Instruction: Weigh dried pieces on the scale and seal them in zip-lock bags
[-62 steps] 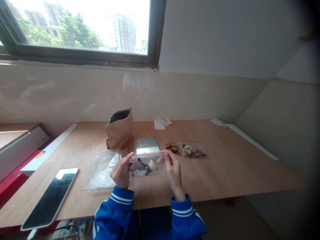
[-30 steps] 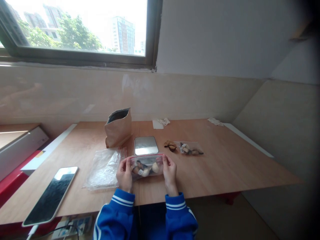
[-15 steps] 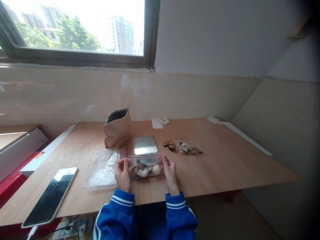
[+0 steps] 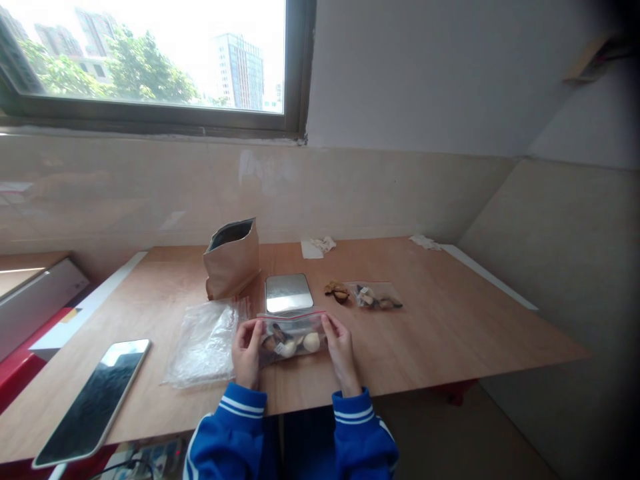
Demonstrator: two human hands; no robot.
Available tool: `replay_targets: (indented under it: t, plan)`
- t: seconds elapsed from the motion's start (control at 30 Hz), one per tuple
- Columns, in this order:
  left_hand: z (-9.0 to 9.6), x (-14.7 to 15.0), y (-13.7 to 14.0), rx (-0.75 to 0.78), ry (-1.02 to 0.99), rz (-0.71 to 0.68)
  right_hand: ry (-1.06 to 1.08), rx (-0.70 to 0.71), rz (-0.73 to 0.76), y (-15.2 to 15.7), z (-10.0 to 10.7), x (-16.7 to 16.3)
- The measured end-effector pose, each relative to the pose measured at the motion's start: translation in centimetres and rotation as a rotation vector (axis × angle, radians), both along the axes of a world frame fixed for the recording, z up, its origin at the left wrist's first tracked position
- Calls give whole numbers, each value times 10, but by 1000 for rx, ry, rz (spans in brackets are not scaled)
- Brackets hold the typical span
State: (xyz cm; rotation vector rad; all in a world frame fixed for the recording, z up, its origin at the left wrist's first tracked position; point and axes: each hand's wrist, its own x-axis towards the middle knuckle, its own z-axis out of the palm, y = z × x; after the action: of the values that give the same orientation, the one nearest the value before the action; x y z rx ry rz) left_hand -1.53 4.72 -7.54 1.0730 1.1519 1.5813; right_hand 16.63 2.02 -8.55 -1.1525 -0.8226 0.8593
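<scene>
A clear zip-lock bag [image 4: 295,326] with a red seal strip hangs between my two hands near the table's front edge. Dark and pale dried pieces, perhaps dried herbs or mushrooms, lie inside it with a small white packet. My left hand [image 4: 247,353] pinches the bag's upper left corner. At the upper right end, my right hand [image 4: 341,350] grips it between thumb and fingers. Just beyond the bag lies a flat scale [image 4: 289,292] with a silver top. A stack of clear plastic bags [image 4: 203,343] is beside my left hand.
An open brown paper pouch [image 4: 233,260] stands behind the plastic bags. Loose brown dried pieces [image 4: 337,291] and another filled zip-lock bag [image 4: 376,295] lie right of the scale. A phone [image 4: 95,403] with a cable rests at the left; crumpled tissue [image 4: 324,245] is at the back.
Both hands still hold the zip-lock bag, with a slight shift of the fingers along its top edge. The whole view has moved a little.
</scene>
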Motion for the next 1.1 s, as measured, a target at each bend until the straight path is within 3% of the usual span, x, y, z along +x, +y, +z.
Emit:
replay_targets:
  t: [0.27,0.63,0.9,1.1]
  plan:
    - [2,-2,0,17,23,3,-116,7,-152,1,-7,1]
    - [4,-1,-1,26,35,-12,-164,25,-200,1,-5,0]
    - [5,1,-1,46,9,-87,-87,65,-196,-1,1,-1]
    - [5,2,-2,33,31,-181,-28,89,-96,-6,4,-3]
